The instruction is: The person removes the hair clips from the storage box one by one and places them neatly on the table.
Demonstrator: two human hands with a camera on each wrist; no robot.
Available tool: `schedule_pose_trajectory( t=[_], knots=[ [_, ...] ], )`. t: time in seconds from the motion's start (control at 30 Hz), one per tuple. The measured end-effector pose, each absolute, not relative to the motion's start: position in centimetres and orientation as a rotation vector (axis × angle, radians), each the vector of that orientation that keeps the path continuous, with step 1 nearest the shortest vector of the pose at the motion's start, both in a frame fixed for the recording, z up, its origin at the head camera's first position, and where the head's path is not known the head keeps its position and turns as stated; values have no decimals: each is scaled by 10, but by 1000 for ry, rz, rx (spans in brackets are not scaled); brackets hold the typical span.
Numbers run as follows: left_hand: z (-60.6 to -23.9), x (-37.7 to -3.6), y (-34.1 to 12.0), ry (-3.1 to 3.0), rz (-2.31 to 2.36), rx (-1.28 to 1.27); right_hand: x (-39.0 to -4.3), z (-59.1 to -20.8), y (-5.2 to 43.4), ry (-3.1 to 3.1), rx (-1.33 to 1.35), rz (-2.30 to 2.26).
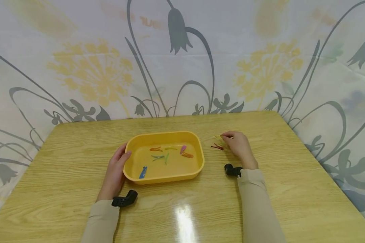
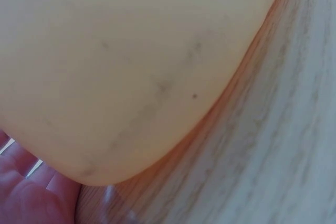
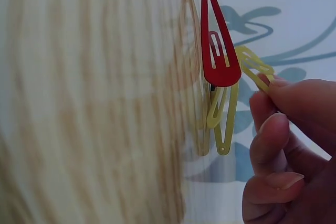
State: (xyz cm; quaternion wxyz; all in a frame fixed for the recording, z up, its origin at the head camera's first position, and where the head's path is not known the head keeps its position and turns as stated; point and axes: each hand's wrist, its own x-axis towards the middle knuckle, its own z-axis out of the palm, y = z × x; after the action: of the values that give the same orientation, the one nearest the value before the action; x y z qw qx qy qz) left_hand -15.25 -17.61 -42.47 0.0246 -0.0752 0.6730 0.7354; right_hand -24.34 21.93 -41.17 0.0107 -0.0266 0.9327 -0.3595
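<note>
No readable writing is showing anywhere.

Nothing is bearing a letter, number, brand or sign: the yellow tray is showing plain walls, the hair clips are carrying no markings, the wooden table is showing only grain, and the backdrop cloth is displaying only a printed flower pattern.

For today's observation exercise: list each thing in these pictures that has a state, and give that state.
Left hand: open, resting against the tray's left wall.
Right hand: pinching a yellow hair clip.
Yellow tray: upright on the table, holding several clips.
Red hair clip: lying on the table, untouched.
</note>
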Motion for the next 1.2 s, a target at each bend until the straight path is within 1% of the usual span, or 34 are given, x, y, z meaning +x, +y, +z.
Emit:
schedule_pose_trajectory(
  t=[0.67,1.2],
  knots=[
    [-425,-154,-175,2067,2283,-252,-252,-420,229,2859,-130,-1017],
    [-425,-152,-177,2079,2273,-195,-247,-418,226,2836,-175,-1026]
  ],
)
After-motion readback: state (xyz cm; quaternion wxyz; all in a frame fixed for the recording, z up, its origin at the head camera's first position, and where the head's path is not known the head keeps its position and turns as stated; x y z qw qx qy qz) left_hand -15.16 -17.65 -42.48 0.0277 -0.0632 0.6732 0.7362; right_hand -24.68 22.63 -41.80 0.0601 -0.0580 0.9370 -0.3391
